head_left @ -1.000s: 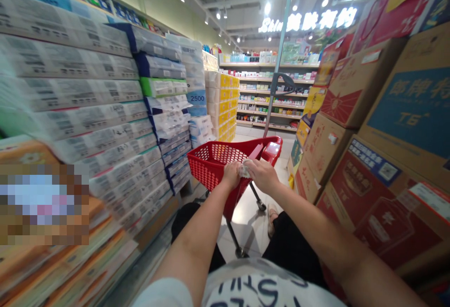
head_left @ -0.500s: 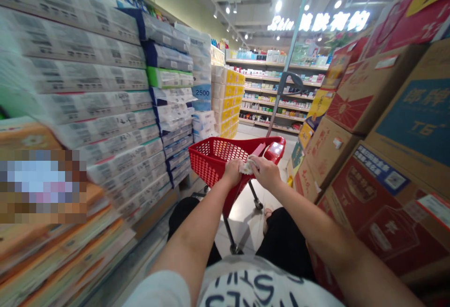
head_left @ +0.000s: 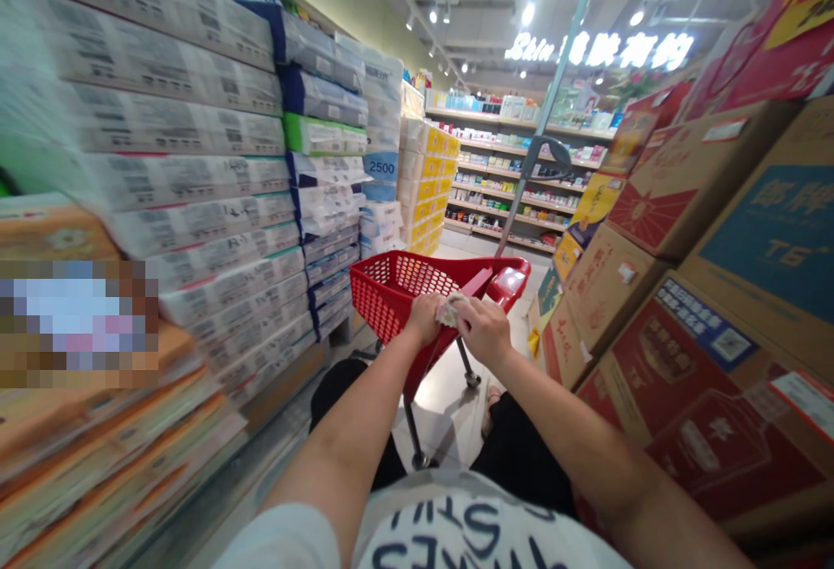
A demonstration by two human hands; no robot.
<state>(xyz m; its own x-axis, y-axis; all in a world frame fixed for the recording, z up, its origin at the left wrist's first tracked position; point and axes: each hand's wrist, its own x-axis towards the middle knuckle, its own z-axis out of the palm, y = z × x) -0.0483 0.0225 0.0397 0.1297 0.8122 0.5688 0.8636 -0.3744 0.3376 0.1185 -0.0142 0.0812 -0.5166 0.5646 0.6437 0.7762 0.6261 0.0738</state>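
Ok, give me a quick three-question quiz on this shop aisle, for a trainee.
1. True or false: the left hand rests on the stacked white paper packs.
2. What is pinched between the left hand and the right hand? A) a glass bottle B) a crumpled pale wad C) a phone
3. On which side of the red plastic mesh cart do the brown cardboard boxes stand?
Key: 1 false, it is at the cart's near rim; 2 B; 3 the right.

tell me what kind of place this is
Most likely a supermarket aisle: a red shopping cart ahead, wrapped tissue packs stacked high on the left, printed cartons on the right, stocked shelves at the far end.
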